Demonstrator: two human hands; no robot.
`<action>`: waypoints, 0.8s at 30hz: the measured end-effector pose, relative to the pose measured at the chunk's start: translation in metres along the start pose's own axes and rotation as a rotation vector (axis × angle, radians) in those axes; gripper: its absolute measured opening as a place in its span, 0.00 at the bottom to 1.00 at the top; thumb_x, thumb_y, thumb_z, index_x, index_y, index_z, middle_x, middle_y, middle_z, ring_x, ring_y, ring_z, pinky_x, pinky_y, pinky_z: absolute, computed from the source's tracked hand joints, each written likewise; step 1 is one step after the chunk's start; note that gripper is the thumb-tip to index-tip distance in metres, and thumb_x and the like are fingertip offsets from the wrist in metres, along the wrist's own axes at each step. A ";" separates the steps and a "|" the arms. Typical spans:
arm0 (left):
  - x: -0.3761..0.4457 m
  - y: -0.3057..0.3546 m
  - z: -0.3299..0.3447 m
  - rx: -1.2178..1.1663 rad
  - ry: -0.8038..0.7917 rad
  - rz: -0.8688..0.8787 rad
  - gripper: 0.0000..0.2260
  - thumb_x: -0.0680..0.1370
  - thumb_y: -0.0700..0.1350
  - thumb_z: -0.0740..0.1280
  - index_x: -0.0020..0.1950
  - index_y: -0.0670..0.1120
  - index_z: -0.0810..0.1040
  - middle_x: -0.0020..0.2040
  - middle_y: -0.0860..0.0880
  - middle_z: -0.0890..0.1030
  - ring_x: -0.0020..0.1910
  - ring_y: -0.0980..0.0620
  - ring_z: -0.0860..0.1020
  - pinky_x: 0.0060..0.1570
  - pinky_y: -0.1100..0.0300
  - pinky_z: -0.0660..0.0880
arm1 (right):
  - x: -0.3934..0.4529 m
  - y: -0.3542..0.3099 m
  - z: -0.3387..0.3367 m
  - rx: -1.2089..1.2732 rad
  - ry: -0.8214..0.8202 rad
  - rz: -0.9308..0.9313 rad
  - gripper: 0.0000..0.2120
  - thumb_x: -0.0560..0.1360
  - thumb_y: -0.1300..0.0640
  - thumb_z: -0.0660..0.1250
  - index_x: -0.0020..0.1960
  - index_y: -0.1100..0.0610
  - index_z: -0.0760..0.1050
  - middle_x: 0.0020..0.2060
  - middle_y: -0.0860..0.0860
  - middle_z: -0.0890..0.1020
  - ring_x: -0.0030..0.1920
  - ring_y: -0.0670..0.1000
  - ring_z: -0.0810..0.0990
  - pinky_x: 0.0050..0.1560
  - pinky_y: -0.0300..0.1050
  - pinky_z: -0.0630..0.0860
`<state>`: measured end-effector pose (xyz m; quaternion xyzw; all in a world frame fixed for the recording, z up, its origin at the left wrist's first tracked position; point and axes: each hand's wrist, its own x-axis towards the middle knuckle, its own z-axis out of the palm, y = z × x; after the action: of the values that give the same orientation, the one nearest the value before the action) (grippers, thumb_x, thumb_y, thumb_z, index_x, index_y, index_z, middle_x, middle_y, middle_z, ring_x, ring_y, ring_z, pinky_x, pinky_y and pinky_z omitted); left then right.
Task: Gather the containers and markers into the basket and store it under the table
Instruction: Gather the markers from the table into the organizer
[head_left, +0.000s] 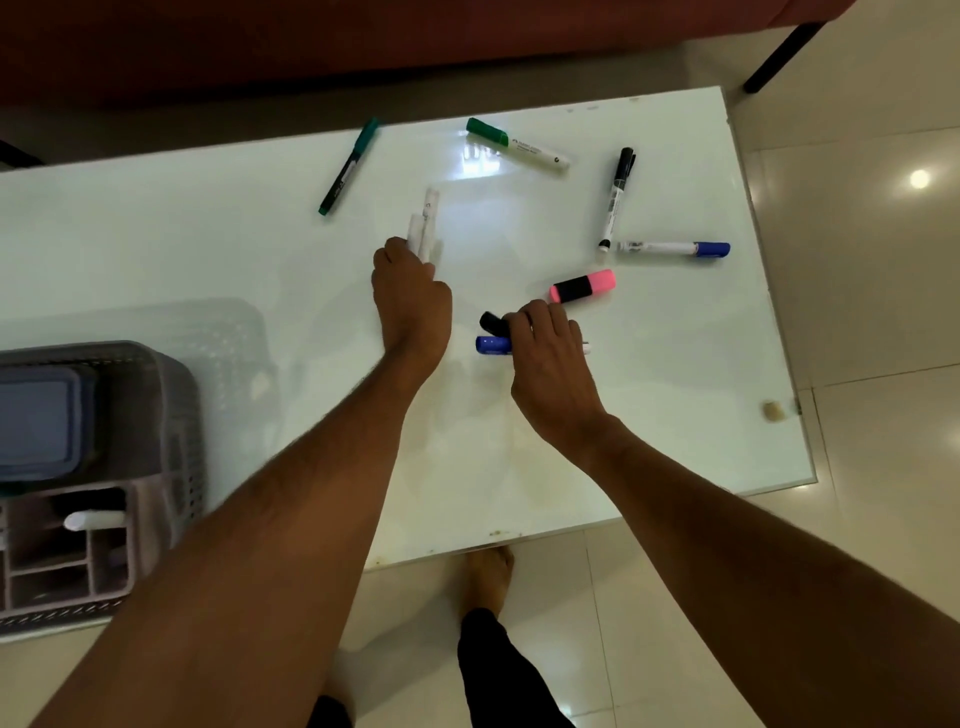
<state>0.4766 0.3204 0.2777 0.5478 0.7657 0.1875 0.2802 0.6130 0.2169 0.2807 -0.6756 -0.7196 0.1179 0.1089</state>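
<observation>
Markers lay scattered over the white glass table (649, 441), none of the loose ones in the basket yet. The left hand (413, 296) gripped two white markers (425, 228), fingers curled round their near ends, barrels pointing away from the person. The right hand (545, 343) was curled over a black-capped marker (493, 323) and a blue-capped marker (492, 345), both poking out to the left of the fingers; a white tip showed at the hand's right side. Grip looked closed on them, both markers down at the tabletop.

Just beyond the right hand sat a pink highlighter (583, 286). Further right lay a white marker with blue cap (674, 248), its end close to a black-capped white marker (616, 200) lying nearly upright in view. Toward the far edge: a fat green-capped marker (517, 143) and a slim green pen (349, 166), well apart.

The grey basket (156, 415) stood at the table's left near corner, holding a blue-lidded container (39, 426) and a grey divided organiser (62, 551) with a white marker (94, 520) in one slot.

A bare foot (488, 577) showed on the tiled floor (883, 364) below the table edge. A small beige bit (774, 410) sat near the right edge.
</observation>
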 end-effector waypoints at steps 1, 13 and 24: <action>-0.004 -0.002 -0.003 -0.040 0.005 -0.007 0.11 0.82 0.36 0.64 0.65 0.38 0.72 0.64 0.42 0.76 0.62 0.45 0.77 0.51 0.63 0.70 | 0.001 -0.006 -0.001 0.070 0.022 0.041 0.15 0.71 0.74 0.57 0.51 0.61 0.73 0.46 0.57 0.73 0.42 0.57 0.70 0.41 0.51 0.68; -0.062 -0.063 -0.127 -0.632 0.157 0.128 0.16 0.74 0.26 0.60 0.57 0.40 0.75 0.46 0.51 0.83 0.47 0.49 0.83 0.49 0.53 0.81 | 0.007 -0.154 -0.034 0.874 0.211 0.298 0.11 0.81 0.69 0.59 0.60 0.57 0.68 0.41 0.50 0.80 0.46 0.54 0.83 0.54 0.52 0.81; -0.101 -0.173 -0.283 -0.810 0.402 0.196 0.07 0.84 0.41 0.65 0.61 0.41 0.75 0.49 0.45 0.83 0.50 0.45 0.84 0.56 0.46 0.82 | -0.022 -0.360 -0.028 1.275 0.411 0.285 0.09 0.82 0.67 0.61 0.62 0.64 0.70 0.43 0.56 0.81 0.49 0.58 0.85 0.53 0.46 0.82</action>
<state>0.1951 0.1741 0.4162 0.4166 0.6145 0.5997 0.2986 0.2823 0.1745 0.4210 -0.5761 -0.3784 0.4009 0.6035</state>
